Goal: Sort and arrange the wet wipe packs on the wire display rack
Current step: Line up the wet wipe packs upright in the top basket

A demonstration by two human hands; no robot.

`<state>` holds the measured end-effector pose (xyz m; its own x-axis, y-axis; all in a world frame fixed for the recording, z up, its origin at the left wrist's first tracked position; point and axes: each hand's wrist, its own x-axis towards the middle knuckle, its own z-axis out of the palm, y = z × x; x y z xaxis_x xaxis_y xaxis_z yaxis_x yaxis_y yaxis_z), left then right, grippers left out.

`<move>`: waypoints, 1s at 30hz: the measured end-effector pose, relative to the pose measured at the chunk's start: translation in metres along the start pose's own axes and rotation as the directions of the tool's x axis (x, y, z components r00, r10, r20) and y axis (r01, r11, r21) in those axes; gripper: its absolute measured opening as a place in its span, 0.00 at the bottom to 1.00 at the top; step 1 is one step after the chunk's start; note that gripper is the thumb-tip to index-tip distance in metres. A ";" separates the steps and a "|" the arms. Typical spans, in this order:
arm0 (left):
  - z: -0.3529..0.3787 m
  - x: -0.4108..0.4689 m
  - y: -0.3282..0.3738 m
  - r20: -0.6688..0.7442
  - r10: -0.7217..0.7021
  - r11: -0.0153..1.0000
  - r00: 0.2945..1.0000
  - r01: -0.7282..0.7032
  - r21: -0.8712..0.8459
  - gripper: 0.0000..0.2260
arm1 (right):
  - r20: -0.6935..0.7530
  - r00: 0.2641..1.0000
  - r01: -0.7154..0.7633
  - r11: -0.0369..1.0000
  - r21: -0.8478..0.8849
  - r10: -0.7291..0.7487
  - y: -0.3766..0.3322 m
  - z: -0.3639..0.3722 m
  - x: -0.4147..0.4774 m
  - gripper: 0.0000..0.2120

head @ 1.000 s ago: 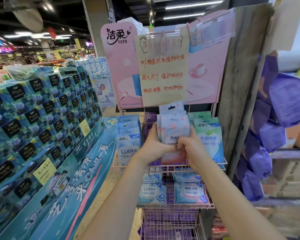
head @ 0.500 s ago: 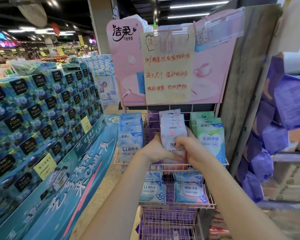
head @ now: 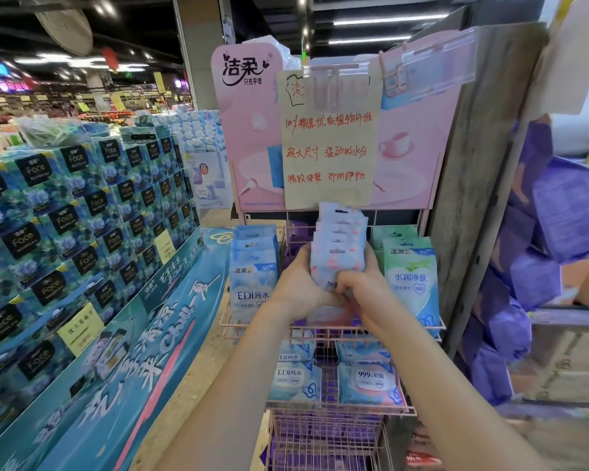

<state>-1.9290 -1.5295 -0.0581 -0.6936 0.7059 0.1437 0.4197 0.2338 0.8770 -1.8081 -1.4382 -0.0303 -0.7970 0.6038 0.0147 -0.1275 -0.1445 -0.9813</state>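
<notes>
Wipe packs (head: 339, 246), a fanned pink stack, are gripped by left hand (head: 296, 287) and right hand (head: 364, 294) over the rack (head: 323, 331), with blue packs (head: 254, 277) left of the hands. Having dipped, the stack is up again. It is probably being squared, not yet seated.

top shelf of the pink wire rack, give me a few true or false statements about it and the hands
1. The left hand and right hand both hold the stack of pink-and-white wet wipe packs. True.
2. The blue EDI wet wipe packs stand right of that stack. False: they stand left; green-and-blue packs stand right.
3. The pale yellow handwritten paper sign lies on the floor. False: it hangs on the pink backboard.
4. A pink-labelled 999 pack lies on the lower wire shelf. True.
</notes>
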 end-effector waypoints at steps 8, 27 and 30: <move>0.007 0.014 -0.026 0.008 -0.057 0.997 0.998 0.058 -0.060 0.61 | 0.023 0.995 -0.094 0.994 -0.062 0.095 0.002 0.003 -0.004 0.24; 0.007 -0.006 -0.002 0.014 -0.007 0.992 1.000 0.009 -0.129 0.49 | -0.113 0.993 -0.050 0.983 -0.178 0.030 0.008 0.011 -0.004 0.27; 0.012 0.003 -0.014 -0.011 -0.073 0.997 0.997 0.073 -0.014 0.45 | -0.150 0.989 -0.055 0.957 -0.285 0.012 0.006 0.013 -0.011 0.29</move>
<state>-1.9299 -1.5221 -0.0755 -0.7287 0.6797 0.0840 0.3595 0.2751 0.8917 -1.8082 -1.4562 -0.0336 -0.7006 0.7130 -0.0259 0.0902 0.0525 -0.9945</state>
